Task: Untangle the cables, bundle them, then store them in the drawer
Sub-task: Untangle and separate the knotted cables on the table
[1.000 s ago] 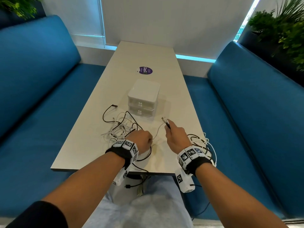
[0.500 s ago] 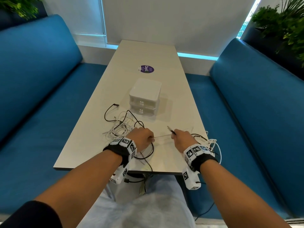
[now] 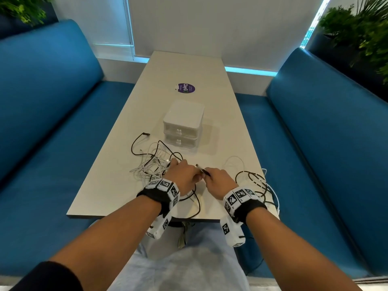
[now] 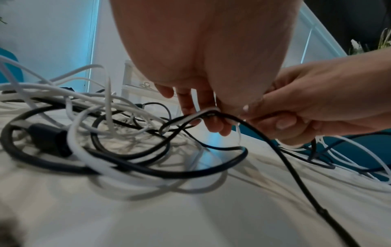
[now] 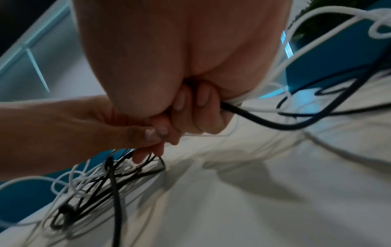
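A tangle of white and black cables (image 3: 153,162) lies on the table (image 3: 117,185) in front of a white two-drawer box (image 3: 183,122), both drawers closed. My left hand (image 3: 196,176) is at the tangle's right edge and pinches a white and a black strand (image 4: 203,113). My right hand (image 3: 206,175) touches it and grips a cable whose dark plug (image 3: 201,169) sticks out above its fingers. In the right wrist view a black cable (image 5: 264,123) and a white one leave the curled fingers (image 5: 190,113).
A second heap of black and white cables (image 3: 258,185) lies at the table's right edge behind my right wrist, partly hanging over. A purple sticker (image 3: 185,88) is beyond the box. Blue benches (image 3: 52,122) flank the table.
My right hand has moved left and back until it meets my left hand. The white strand stretched between them is gone from sight. The plug has come closer to the left hand.
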`<state>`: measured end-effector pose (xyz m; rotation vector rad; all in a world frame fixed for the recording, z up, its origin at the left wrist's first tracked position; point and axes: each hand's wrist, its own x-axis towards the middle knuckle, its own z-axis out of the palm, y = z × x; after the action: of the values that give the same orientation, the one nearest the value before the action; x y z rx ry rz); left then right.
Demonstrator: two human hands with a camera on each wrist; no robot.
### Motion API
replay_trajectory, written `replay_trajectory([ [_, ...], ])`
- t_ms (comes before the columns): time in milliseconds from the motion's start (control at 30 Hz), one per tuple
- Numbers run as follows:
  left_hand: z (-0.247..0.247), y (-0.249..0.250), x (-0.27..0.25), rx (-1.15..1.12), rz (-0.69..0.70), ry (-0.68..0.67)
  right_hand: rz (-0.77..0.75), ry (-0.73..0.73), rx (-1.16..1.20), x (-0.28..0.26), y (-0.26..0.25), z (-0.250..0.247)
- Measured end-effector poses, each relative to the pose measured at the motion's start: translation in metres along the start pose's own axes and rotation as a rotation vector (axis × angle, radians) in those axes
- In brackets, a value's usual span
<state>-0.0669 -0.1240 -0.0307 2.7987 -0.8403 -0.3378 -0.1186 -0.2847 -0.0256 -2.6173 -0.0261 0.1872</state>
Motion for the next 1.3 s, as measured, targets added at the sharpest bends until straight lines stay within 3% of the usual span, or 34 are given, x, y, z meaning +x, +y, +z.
replay_trajectory([
  [133,0.001,-0.003,0.000,0.033,0.003,0.003,0.065,-0.035,-0.005,0.002,0.003,0.001],
  [300,-0.002,-0.002,-0.008,0.061,0.050,-0.016,0.183,0.036,-0.231,0.000,0.022,-0.014],
  [433,-0.003,0.005,-0.010,0.032,0.111,0.046,0.242,0.092,-0.403,-0.004,0.031,-0.020],
  [700,0.007,-0.003,-0.006,0.023,0.110,0.051,0.341,0.080,-0.406,-0.002,0.038,-0.019],
  [800,0.006,0.005,-0.004,0.095,0.077,0.014,0.289,0.082,-0.322,-0.002,0.025,-0.013],
  [967,0.003,0.011,-0.002,0.116,0.066,0.035,0.004,-0.004,-0.140,-0.001,0.001,0.006],
  [1300,0.008,0.005,-0.004,0.226,0.082,0.093,0.061,-0.014,-0.259,-0.003,0.005,-0.005],
])
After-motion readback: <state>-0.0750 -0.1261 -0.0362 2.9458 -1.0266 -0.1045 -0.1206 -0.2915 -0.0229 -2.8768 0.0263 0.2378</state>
